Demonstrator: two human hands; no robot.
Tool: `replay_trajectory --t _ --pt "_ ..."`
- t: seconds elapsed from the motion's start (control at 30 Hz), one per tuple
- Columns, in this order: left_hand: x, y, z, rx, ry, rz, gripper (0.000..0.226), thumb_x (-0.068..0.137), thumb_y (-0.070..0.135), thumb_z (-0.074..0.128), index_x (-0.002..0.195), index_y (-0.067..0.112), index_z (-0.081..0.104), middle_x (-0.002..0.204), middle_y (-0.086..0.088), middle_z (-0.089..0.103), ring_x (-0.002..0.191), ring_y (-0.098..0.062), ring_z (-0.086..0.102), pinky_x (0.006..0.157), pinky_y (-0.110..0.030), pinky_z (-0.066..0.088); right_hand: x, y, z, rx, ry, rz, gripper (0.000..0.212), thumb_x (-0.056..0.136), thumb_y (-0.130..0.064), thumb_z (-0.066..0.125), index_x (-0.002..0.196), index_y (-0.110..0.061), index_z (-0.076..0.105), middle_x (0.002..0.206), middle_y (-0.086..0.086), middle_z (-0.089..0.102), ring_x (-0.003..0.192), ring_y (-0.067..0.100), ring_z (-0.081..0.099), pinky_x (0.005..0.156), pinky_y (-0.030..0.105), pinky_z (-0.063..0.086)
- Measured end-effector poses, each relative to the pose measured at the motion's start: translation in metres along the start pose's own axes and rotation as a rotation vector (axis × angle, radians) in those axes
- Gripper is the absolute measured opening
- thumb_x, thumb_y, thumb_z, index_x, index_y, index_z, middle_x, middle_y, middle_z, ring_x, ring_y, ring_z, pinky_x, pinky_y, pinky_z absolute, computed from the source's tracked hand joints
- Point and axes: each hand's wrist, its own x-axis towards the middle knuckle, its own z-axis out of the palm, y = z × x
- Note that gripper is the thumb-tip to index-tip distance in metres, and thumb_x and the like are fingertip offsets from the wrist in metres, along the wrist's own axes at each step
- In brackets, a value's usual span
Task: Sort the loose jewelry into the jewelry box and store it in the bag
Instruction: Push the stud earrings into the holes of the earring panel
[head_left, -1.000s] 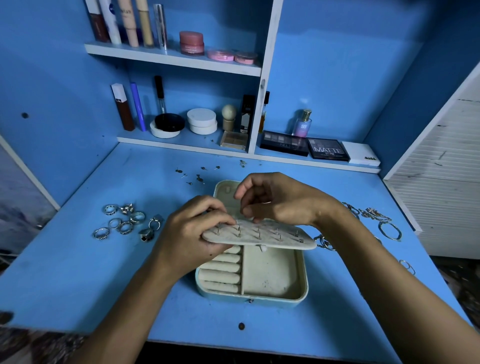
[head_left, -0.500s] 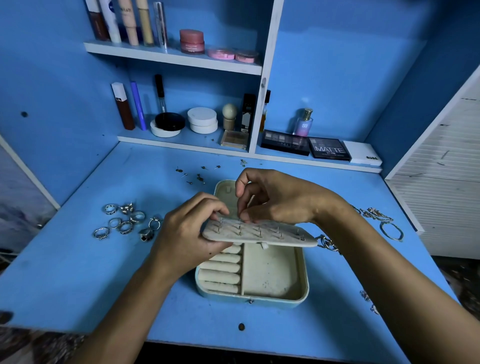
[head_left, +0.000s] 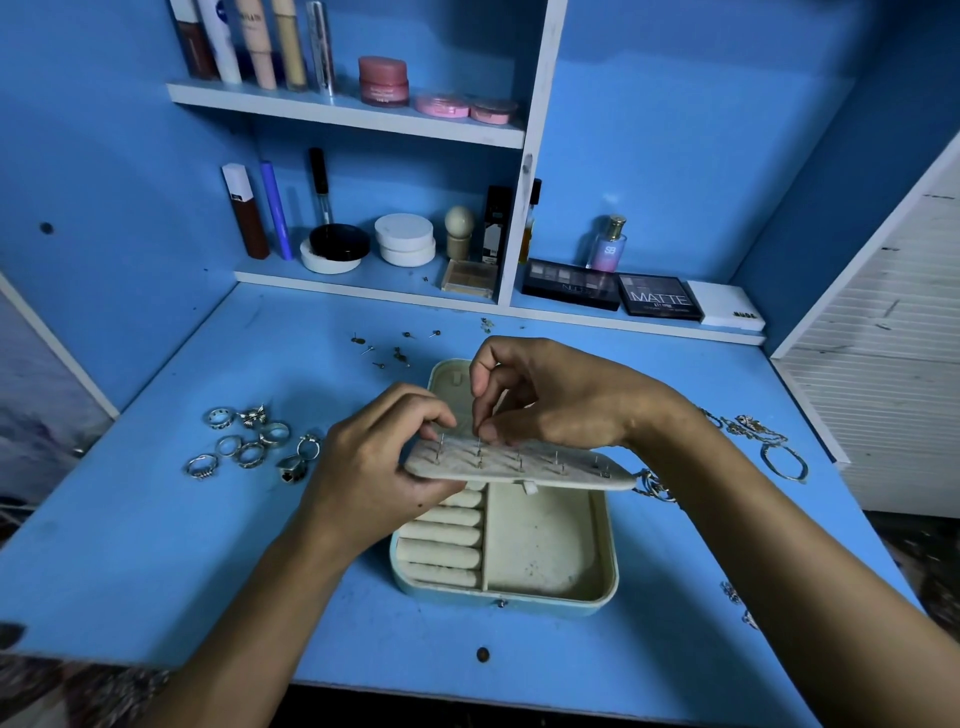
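Note:
The pale jewelry box lies open on the blue desk, ring rolls on its left side. Above it my left hand grips the left end of the cream earring panel, which holds several stud posts. My right hand pinches a small stud at the panel's back edge. Several rings lie at the left. Loose stud earrings are scattered behind the box. Chains and a bangle lie to the right. No bag is in view.
Shelves at the back carry cosmetics: tubes, jars, compacts, a perfume bottle and eyeshadow palettes. A white slatted panel stands at the right. Small jewelry pieces lie by the desk's right edge.
My right hand's fingers have lifted and curled into a pinch over the panel's back edge. The left hand keeps its grip on the panel; the panel tilted slightly.

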Motion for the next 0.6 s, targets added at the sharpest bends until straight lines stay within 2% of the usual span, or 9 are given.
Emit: replay_trajectory --t 0.13,0.33,0.5,0.6 --pt "-0.001 -0.001 0.0 0.003 -0.008 -0.003 0.026 0.067 0.025 0.071 0.086 0.008 0.066 0.089 0.004 0.061 0.076 0.005 0.052 0.071 -0.001 0.033 0.0 0.0 0.0 -0.001 -0.003 -0.007 0.027 0.086 -0.001 0.072 0.1 -0.016 0.054 0.089 -0.001 0.074 0.073 0.012 0.064 0.072 0.029 0.054" --pt "0.0 -0.001 0.0 -0.003 -0.008 -0.001 0.027 0.068 0.027 0.071 0.086 0.007 0.066 0.089 0.003 0.062 0.076 0.005 0.052 0.071 -0.001 0.034 -0.001 -0.002 0.0 -0.036 -0.006 -0.012 0.026 0.085 -0.002 0.074 0.098 -0.015 0.055 0.089 0.0 0.075 0.079 0.016 0.067 0.081 0.038 0.056" --pt "0.0 0.001 0.0 -0.009 -0.001 -0.001 0.028 0.07 0.03 0.07 0.085 0.007 0.067 0.088 0.003 0.062 0.075 0.005 0.051 0.07 -0.002 0.034 -0.001 -0.007 0.0 -0.08 -0.023 0.012 0.025 0.085 -0.003 0.076 0.096 -0.015 0.057 0.089 -0.001 0.076 0.079 0.008 0.069 0.078 0.026 0.056" --pt "0.0 0.001 -0.001 -0.017 -0.002 -0.002 0.03 0.072 0.033 0.07 0.085 0.007 0.067 0.089 0.003 0.062 0.076 0.005 0.052 0.071 -0.002 0.033 -0.001 -0.011 0.0 -0.139 -0.029 0.021 0.023 0.085 -0.006 0.076 0.094 -0.018 0.058 0.089 -0.004 0.076 0.083 0.009 0.071 0.083 0.03 0.057"
